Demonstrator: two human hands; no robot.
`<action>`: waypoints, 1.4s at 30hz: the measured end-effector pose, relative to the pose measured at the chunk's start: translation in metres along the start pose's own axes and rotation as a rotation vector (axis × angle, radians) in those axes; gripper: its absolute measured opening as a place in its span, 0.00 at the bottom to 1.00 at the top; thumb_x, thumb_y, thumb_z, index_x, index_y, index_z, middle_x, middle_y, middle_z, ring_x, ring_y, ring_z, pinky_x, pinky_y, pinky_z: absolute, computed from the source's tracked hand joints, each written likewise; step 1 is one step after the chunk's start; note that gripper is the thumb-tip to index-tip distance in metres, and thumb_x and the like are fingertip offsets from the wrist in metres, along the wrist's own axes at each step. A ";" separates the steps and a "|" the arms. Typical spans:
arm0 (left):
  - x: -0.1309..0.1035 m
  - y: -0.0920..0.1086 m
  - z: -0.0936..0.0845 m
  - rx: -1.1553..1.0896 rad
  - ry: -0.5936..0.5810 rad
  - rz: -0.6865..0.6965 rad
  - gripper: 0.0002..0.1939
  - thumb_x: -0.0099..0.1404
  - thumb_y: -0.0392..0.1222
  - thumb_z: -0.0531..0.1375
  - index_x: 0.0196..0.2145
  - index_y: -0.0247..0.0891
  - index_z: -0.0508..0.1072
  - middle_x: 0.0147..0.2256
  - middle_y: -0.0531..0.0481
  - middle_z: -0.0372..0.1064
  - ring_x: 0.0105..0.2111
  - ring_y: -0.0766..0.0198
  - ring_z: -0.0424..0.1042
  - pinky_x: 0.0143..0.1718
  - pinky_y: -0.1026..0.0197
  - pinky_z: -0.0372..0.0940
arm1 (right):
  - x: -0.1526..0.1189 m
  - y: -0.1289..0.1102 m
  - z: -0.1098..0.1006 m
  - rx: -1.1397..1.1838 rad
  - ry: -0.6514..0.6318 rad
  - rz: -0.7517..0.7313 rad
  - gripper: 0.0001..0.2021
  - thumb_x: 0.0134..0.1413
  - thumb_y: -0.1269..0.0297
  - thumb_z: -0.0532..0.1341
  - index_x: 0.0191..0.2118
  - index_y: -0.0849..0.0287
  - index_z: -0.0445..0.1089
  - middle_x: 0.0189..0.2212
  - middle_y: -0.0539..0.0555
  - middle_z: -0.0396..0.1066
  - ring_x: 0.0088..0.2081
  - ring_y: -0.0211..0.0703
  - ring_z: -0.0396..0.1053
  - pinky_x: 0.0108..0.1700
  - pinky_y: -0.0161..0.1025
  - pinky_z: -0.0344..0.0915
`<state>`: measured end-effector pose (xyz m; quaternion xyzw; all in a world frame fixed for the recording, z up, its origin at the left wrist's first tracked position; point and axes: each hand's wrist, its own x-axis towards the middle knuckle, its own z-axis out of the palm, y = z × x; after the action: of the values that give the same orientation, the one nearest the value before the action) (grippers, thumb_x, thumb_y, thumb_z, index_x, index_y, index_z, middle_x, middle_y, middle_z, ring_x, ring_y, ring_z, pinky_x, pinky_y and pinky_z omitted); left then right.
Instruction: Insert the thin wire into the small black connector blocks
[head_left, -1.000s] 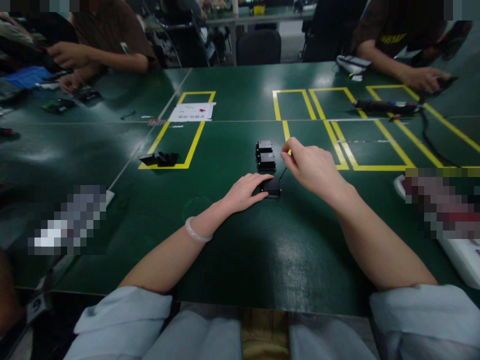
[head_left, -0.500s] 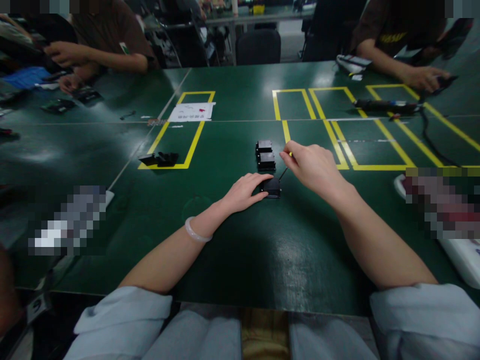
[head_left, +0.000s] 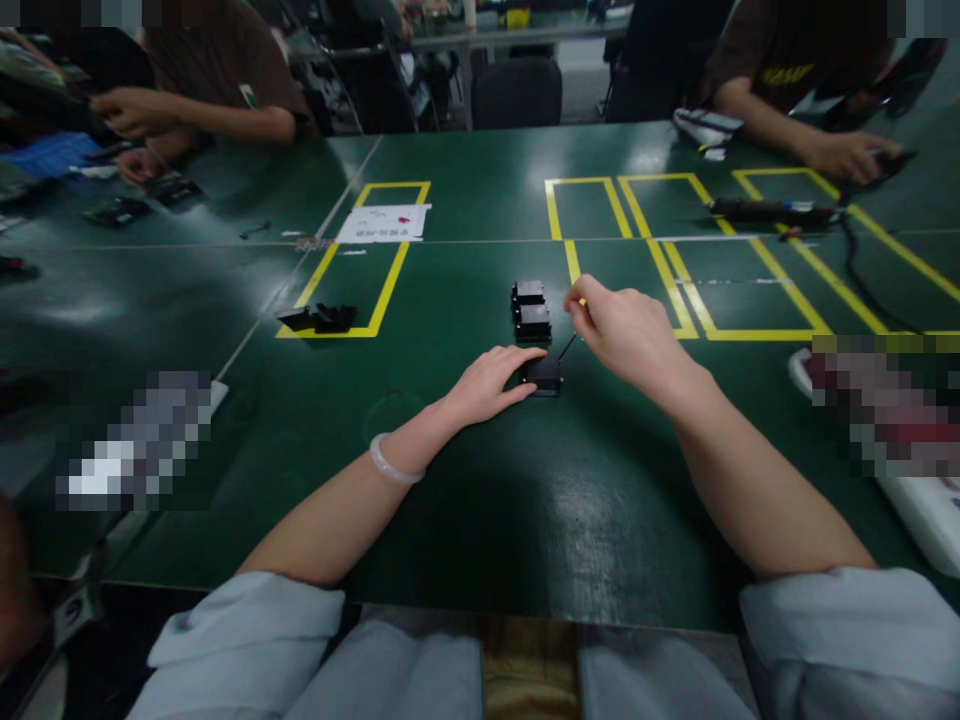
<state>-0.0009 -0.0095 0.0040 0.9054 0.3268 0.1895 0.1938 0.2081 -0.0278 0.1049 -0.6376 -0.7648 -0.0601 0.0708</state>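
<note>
Black block [head_left: 544,373] lies between left thumb and fingers [head_left: 531,352], wrist low.

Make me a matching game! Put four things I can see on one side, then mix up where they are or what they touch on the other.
Things:
1. white bracelet
2. right hand
3. sheet of paper
4. left hand

Clues:
A. fingers on the nearest black box
B. flat on the green table, with a red mark on it
C. around the left arm
D. fingers pinching a thin dark stick

Right pairs: 1-C, 2-D, 3-B, 4-A
</note>
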 end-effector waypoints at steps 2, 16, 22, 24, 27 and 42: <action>0.000 0.000 0.000 0.001 0.000 0.001 0.24 0.72 0.47 0.56 0.63 0.41 0.61 0.54 0.43 0.69 0.51 0.53 0.67 0.52 0.52 0.62 | 0.000 0.000 0.000 0.022 0.004 -0.006 0.17 0.67 0.60 0.45 0.51 0.56 0.66 0.34 0.57 0.77 0.32 0.47 0.71 0.30 0.39 0.48; 0.001 0.001 -0.001 0.011 -0.009 -0.007 0.24 0.72 0.48 0.56 0.63 0.41 0.62 0.53 0.43 0.69 0.50 0.53 0.67 0.51 0.52 0.62 | -0.001 0.001 -0.002 0.040 -0.005 -0.022 0.17 0.67 0.58 0.44 0.51 0.57 0.66 0.34 0.58 0.77 0.32 0.47 0.71 0.30 0.38 0.47; 0.000 0.000 -0.001 0.009 -0.007 -0.012 0.25 0.71 0.48 0.56 0.63 0.42 0.62 0.53 0.43 0.69 0.51 0.52 0.67 0.51 0.52 0.63 | -0.001 0.000 -0.003 0.041 -0.007 -0.003 0.19 0.67 0.52 0.45 0.49 0.56 0.67 0.34 0.58 0.77 0.33 0.49 0.71 0.30 0.38 0.48; 0.000 0.001 -0.001 0.007 -0.009 -0.011 0.25 0.71 0.48 0.56 0.63 0.41 0.61 0.54 0.43 0.69 0.51 0.52 0.67 0.52 0.52 0.62 | -0.001 -0.001 -0.003 0.022 -0.014 -0.004 0.19 0.68 0.55 0.44 0.49 0.56 0.67 0.35 0.59 0.77 0.33 0.49 0.71 0.30 0.39 0.48; 0.000 0.001 -0.001 0.007 -0.014 -0.012 0.24 0.71 0.48 0.55 0.63 0.41 0.62 0.53 0.42 0.69 0.51 0.52 0.67 0.51 0.52 0.62 | -0.001 0.000 -0.003 0.015 -0.026 -0.011 0.19 0.68 0.58 0.42 0.51 0.57 0.66 0.35 0.59 0.77 0.33 0.48 0.71 0.31 0.39 0.48; 0.001 0.002 -0.002 0.011 -0.011 -0.014 0.24 0.72 0.48 0.56 0.62 0.41 0.62 0.53 0.43 0.69 0.50 0.53 0.68 0.51 0.52 0.63 | -0.002 -0.001 -0.004 0.029 -0.012 -0.016 0.19 0.67 0.58 0.43 0.52 0.57 0.66 0.35 0.58 0.77 0.33 0.49 0.72 0.30 0.39 0.48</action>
<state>-0.0002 -0.0104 0.0072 0.9052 0.3331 0.1811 0.1920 0.2078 -0.0305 0.1081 -0.6307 -0.7710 -0.0457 0.0750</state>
